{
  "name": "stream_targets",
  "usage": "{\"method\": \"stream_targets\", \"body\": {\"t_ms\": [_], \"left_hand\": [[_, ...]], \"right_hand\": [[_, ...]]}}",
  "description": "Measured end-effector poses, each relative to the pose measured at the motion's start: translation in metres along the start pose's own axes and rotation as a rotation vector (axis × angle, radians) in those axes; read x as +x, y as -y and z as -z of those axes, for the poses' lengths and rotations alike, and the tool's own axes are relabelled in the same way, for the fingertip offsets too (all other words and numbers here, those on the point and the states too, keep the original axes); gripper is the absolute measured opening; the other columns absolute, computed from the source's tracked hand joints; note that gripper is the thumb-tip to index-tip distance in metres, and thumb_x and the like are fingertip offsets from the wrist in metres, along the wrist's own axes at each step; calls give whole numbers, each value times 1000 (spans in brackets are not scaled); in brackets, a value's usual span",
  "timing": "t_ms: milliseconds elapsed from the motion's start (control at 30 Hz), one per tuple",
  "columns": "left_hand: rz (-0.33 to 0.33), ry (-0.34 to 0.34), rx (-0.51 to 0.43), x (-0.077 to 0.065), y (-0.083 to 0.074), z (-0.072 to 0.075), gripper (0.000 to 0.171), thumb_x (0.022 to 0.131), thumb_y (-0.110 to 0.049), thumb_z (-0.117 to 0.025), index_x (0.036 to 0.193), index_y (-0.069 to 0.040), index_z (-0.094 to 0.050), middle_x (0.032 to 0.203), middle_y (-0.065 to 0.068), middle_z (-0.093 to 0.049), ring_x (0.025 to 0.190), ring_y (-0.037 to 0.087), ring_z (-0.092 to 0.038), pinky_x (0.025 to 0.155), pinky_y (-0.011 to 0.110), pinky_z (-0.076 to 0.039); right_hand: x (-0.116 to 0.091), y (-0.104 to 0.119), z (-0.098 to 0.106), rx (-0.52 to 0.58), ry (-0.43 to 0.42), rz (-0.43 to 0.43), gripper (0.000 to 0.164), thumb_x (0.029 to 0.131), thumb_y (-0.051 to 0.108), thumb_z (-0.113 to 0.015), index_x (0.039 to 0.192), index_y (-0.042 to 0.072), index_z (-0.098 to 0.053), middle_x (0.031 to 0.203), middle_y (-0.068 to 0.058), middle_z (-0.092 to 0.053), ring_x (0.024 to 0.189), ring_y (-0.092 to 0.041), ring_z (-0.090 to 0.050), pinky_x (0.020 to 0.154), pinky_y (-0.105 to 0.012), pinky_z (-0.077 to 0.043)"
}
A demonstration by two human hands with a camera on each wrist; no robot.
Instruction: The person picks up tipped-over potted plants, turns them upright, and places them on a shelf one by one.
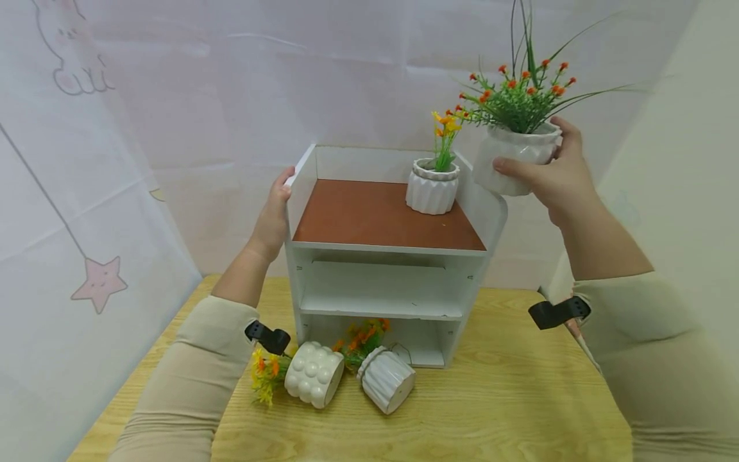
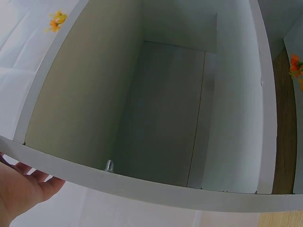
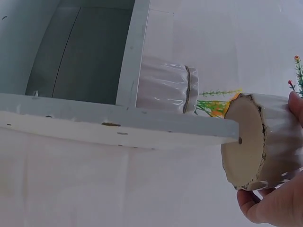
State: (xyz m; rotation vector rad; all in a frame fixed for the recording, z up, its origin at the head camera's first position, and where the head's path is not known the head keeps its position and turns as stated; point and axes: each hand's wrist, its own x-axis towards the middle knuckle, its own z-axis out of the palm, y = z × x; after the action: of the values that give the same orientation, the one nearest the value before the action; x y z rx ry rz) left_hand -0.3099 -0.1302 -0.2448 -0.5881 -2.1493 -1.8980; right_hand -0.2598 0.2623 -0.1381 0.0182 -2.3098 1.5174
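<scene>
Up at the right, my right hand (image 1: 568,170) grips a white ceramic flowerpot (image 1: 508,157) holding an artificial plant (image 1: 522,106) with small orange-red flowers and long grass blades. Its thumb lies across the pot's front. In the right wrist view the pot's pale underside (image 3: 244,142) overlaps the end of the shelf's side panel (image 3: 189,130). My left hand (image 1: 271,221) rests against the left side of a small white shelf unit (image 1: 381,289), fingers (image 2: 52,186) along the outer face of the panel. A ribbed white pot with yellow flowers (image 1: 433,192) stands upright on the brown top.
Two more white flowerpots lie tipped over on the wooden table (image 1: 496,385) before the shelf: one bubble-textured (image 1: 312,375), one ribbed (image 1: 387,380). Their orange and yellow flowers spread beside them. Raised side panels border the top board (image 1: 364,215). A pale cloth backdrop (image 1: 231,96) hangs behind.
</scene>
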Motion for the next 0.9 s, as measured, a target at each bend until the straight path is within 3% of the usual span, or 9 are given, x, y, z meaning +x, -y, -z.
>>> {"method": "stream_targets", "body": {"t_ms": [467, 900], "left_hand": [[-1, 8, 20, -2, 0, 0, 62, 98, -34, -14, 158, -19, -8, 154, 18, -24, 140, 32, -21, 115, 58, -13], [6, 1, 14, -2, 0, 0, 62, 98, -33, -14, 158, -18, -8, 154, 16, -25, 141, 29, -21, 116, 56, -12]], "right_hand": [[9, 16, -39, 23, 39, 8, 104, 79, 31, -79, 152, 38, -5, 158, -1, -28, 137, -18, -35, 115, -41, -32], [10, 25, -82, 139, 99, 27, 106, 76, 23, -81, 153, 32, -9, 157, -4, -27, 136, -17, -36, 114, -39, -34]]}}
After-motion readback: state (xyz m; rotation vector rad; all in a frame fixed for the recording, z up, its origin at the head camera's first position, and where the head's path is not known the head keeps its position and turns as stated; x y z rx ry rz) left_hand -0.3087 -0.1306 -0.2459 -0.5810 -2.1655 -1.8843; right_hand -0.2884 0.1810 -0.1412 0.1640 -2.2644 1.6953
